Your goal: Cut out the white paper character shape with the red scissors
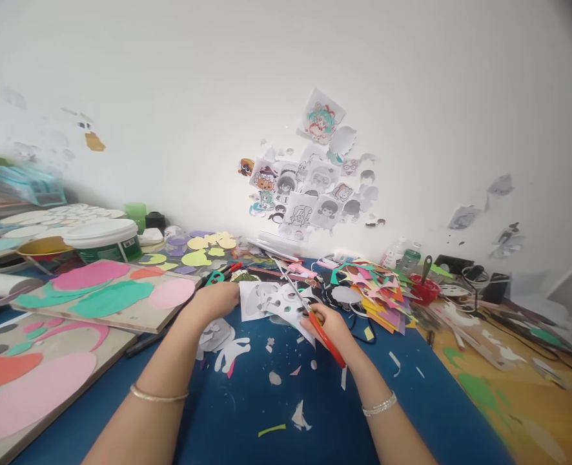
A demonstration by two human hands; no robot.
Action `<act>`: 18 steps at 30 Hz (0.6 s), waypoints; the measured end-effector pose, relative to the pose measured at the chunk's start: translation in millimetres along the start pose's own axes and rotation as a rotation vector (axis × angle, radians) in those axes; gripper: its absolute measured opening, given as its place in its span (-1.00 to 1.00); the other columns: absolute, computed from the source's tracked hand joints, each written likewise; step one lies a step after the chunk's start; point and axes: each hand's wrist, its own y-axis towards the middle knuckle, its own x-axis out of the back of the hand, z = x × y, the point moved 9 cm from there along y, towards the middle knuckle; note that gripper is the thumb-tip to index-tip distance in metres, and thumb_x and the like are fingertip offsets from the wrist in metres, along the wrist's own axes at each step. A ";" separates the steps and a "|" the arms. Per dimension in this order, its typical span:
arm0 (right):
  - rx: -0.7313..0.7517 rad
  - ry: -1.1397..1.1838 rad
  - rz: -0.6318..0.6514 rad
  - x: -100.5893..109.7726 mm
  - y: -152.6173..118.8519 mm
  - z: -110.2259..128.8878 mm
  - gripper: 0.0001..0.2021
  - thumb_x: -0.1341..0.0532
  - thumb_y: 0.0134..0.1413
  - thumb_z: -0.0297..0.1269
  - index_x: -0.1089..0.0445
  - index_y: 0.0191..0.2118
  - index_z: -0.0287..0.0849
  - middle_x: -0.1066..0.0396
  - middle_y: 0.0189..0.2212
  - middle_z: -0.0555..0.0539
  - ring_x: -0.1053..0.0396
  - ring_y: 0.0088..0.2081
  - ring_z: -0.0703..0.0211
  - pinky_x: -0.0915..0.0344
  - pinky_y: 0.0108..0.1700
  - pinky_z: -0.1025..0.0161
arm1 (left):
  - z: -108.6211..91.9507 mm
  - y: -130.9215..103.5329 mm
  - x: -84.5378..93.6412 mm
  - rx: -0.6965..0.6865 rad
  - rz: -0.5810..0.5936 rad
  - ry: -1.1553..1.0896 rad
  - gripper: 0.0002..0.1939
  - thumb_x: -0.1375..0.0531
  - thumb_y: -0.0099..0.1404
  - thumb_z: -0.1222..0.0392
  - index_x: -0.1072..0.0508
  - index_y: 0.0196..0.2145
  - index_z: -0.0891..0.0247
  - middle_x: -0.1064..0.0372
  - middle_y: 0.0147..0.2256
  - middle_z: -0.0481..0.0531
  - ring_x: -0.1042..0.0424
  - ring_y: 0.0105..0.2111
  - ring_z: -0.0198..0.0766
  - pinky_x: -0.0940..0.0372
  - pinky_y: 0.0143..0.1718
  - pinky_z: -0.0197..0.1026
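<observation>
My left hand (pixel 221 302) is closed on the left edge of a white printed paper sheet (pixel 252 302), which has several cut-out holes in it. Red-handled scissors (pixel 327 337) are in my right hand (pixel 332 326), with the blades pointing up and to the left across the sheet's right part. The blades look parted. Below the sheet, a white cut-out paper shape (pixel 232 354) and small paper scraps (pixel 275 377) lie on the blue mat (pixel 247 400).
Boards with coloured paper shapes (pixel 112 300) and a white-lidded tub (pixel 101 232) stand at the left. A pile of coloured paper (pixel 377 290), a red bowl (pixel 424 290) and bottles lie right of centre. Drawings (pixel 322 174) hang on the wall.
</observation>
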 end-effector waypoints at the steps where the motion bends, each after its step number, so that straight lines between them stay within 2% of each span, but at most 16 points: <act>1: -0.002 -0.003 -0.004 0.4 0.1 0.2 -0.69 -0.24 -0.12 -0.12 -0.38 -0.28 -0.24 -0.33 -0.59 0.00 -0.27 -0.54 0.18 -0.13 -0.51 0.32 | -12.1 0.4 -2.4 -0.034 -0.007 0.009 -0.75 -0.09 0.10 0.20 -0.47 -0.27 0.26 -0.46 -0.23 0.25 -0.44 -0.23 0.01 -0.28 -0.26 -0.11; 3: -0.007 -0.002 -0.006 1.0 0.2 0.9 -0.70 -0.24 -0.13 -0.11 -0.38 -0.29 -0.23 -0.31 -0.60 0.01 -0.25 -0.54 0.19 -0.12 -0.52 0.32 | -40.4 -0.4 -8.1 -0.148 -0.033 0.062 -0.52 -0.10 0.16 0.11 -0.31 0.03 0.30 -0.35 -0.05 0.30 -0.36 -0.07 0.03 -0.25 -0.15 -0.11; 6: -0.005 0.040 -0.002 0.5 0.6 1.9 -0.69 -0.25 -0.14 -0.10 -0.37 -0.30 -0.22 -0.27 -0.62 0.03 -0.21 -0.56 0.22 -0.11 -0.52 0.33 | -76.8 -4.8 -18.7 -0.309 -0.076 0.151 -0.18 -0.24 0.07 0.04 -0.03 0.22 0.31 -0.24 0.03 0.34 -0.31 -0.03 0.09 -0.25 -0.13 -0.09; 8: 0.018 0.111 -0.001 -0.7 1.4 2.6 -0.66 -0.26 -0.15 -0.08 -0.37 -0.28 -0.23 -0.24 -0.62 0.05 -0.18 -0.57 0.25 -0.11 -0.51 0.32 | -92.5 -7.2 -22.3 -0.374 -0.127 0.179 -0.16 -0.25 0.06 0.12 0.00 0.24 0.26 -0.22 0.05 0.31 -0.32 -0.04 0.09 -0.26 -0.15 -0.09; 10: 0.063 0.210 -0.002 -1.8 2.2 4.3 -0.61 -0.25 -0.13 -0.04 -0.35 -0.23 -0.25 -0.21 -0.62 0.05 -0.15 -0.58 0.27 -0.11 -0.51 0.32 | -101.0 -7.1 -24.1 -0.403 -0.169 0.203 -0.33 -0.18 0.10 0.28 -0.14 0.18 0.20 -0.25 0.04 0.25 -0.35 -0.07 0.05 -0.26 -0.16 -0.10; 12: 0.113 0.304 -0.024 0.4 2.1 7.1 -0.58 -0.23 -0.09 0.00 -0.34 -0.19 -0.23 -0.21 -0.58 0.03 -0.15 -0.57 0.27 -0.14 -0.50 0.31 | -102.4 -4.0 -23.8 -0.398 -0.185 0.169 -0.48 -0.08 0.14 0.38 -0.30 0.08 0.17 -0.32 -0.01 0.19 -0.39 -0.12 -0.01 -0.27 -0.19 -0.13; 14: 0.156 0.386 -0.061 6.0 0.5 12.0 -0.55 -0.20 -0.04 0.07 -0.32 -0.15 -0.20 -0.21 -0.55 0.02 -0.15 -0.56 0.27 -0.16 -0.49 0.31 | -96.0 0.6 -17.3 -0.350 -0.217 0.046 -0.55 -0.01 0.16 0.39 -0.38 0.00 0.19 -0.37 -0.05 0.17 -0.40 -0.13 -0.04 -0.27 -0.21 -0.16; 18: 0.228 0.579 -0.168 27.3 -6.7 26.2 -0.45 -0.12 0.00 0.18 -0.26 -0.04 -0.16 -0.17 -0.51 0.02 -0.11 -0.57 0.29 -0.15 -0.54 0.32 | -63.1 8.2 2.7 -0.129 -0.313 -0.408 -0.65 0.04 0.23 0.28 -0.44 -0.13 0.31 -0.46 -0.24 0.19 -0.42 -0.21 -0.02 -0.27 -0.25 -0.13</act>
